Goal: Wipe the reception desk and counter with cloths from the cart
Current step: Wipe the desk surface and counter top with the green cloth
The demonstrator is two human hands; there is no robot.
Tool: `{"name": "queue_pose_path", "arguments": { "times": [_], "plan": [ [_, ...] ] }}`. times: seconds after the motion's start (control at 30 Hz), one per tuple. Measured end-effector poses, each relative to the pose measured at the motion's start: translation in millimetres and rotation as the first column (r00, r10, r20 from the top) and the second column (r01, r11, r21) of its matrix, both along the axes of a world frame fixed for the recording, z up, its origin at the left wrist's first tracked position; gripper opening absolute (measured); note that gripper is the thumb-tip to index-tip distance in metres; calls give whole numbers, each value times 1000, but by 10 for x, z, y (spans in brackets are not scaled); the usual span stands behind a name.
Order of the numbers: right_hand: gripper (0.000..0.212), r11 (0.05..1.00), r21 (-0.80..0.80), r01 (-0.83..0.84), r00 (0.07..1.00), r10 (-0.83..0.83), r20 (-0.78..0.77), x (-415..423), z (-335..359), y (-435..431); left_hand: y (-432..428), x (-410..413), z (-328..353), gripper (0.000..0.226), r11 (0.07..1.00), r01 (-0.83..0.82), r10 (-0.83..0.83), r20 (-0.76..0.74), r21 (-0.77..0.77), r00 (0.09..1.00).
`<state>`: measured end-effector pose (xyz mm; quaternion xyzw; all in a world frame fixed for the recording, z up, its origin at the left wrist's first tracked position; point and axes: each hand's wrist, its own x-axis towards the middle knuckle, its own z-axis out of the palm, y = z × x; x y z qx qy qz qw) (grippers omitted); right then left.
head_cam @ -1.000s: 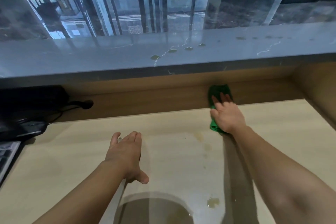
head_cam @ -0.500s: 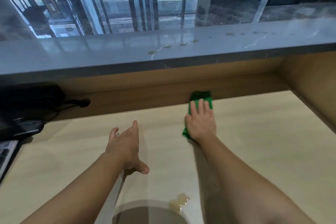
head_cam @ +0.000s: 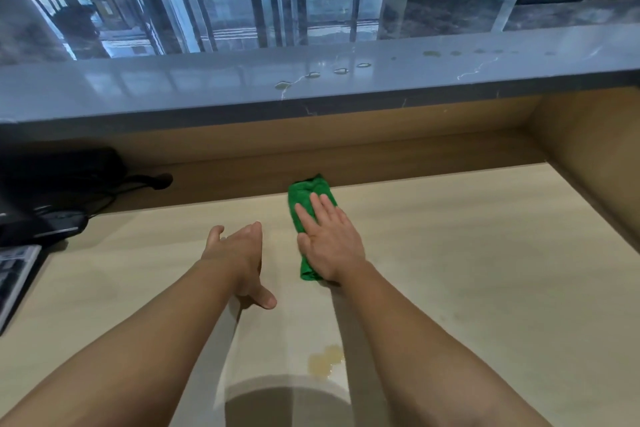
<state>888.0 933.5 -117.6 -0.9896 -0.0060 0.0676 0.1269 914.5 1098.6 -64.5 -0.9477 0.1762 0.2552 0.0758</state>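
Spreading across most of my view is the pale wood table (head_cam: 467,270), which runs from the left edge to a wooden side wall on the right. Above its far edge sits the grey stone ledge (head_cam: 173,90), glossy and veined with white, and beyond that lies a shiny lobby floor. A wooden back panel (head_cam: 415,163) joins the ledge to the table. At the far left a black device (head_cam: 52,191) stands under the ledge, with a dark cable plug (head_cam: 159,181) lying just beside it on the right. The corner of a keyboard (head_cam: 14,274) shows at the left edge, nearer to me. Both my bare forearms reach out over the table. My right hand (head_cam: 332,239) lies flat, fingers straight and together, pressing on the green cloth (head_cam: 308,194). The cloth is folded long and narrow near the middle of the table, and its far end touches the back panel. My left hand (head_cam: 239,253) is just left of the cloth, fingers straight, thumb out, holding nothing; I cannot tell whether it touches the surface. A small yellowish puddle (head_cam: 325,360) sits on the table near me, between my arms. A row of small drops (head_cam: 341,71) dots the ledge.
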Motion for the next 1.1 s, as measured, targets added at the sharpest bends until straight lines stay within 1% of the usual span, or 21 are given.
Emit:
{"name": "queue_pose_path", "arguments": {
  "times": [0.1, 0.27, 0.37, 0.43, 0.53, 0.6, 0.63, 0.7, 0.77, 0.83, 0.93, 1.0, 1.1],
  "plan": [
    [58, 993, -7, 119, 993, -119, 12, -113, 10, -490, 20, 5, -13, 113, 1000, 10, -10, 13, -20, 1000],
    [58, 952, -58, 299, 954, -298, 28, -398, 26, -1323, 40, 7, -35, 117, 1000, 29, -29, 23, 7, 999],
    [58, 918, -88, 386, 922, -386, 19, -526, 29, -1611, 30, 3, -17, 119, 999, 40, -41, 27, 17, 999],
    [59, 896, -112, 430, 902, -432, 14, -531, 16, -1631, 35, 6, -14, 120, 999, 45, -45, 31, 25, 998],
    [60, 848, -122, 516, 854, -520, 0, -491, 3, -1380, 87, -4, -26, 122, 998, 60, -60, 52, 1, 997],
    [60, 835, -117, 538, 841, -541, 6, -489, -7, -1066, 133, -48, -39, 131, 998, 58, -56, 84, -23, 995],
    [60, 844, -115, 524, 850, -526, 11, -492, -12, -882, 156, -78, -51, 135, 998, 60, -56, 114, -33, 992],
    [60, 879, -100, 465, 884, -467, 8, -500, -20, -484, 221, -161, -65, 135, 996, 40, -27, 160, -84, 987],
    [60, 914, -79, 398, 917, -399, -1, -508, -34, -75, 318, -265, -53, 133, 989, -20, 42, 149, -147, 988],
    [60, 949, -86, 304, 952, -306, -9, -532, -41, 325, 441, -391, -26, 132, 988, -48, 68, 137, -146, 988],
    [59, 987, -116, 108, 992, -115, -55, -621, 2, 807, 595, -571, -12, 133, 991, -50, 69, 146, -125, 987],
    [59, 992, -127, 20, 995, -32, -90, -682, 34, 907, 624, -688, -12, 132, 991, -50, 68, 148, -123, 987],
    [57, 993, -103, -55, 994, 45, -99, -763, 35, 656, 573, -858, 1, 124, 992, -48, 64, 134, -115, 989]
  ]
}}
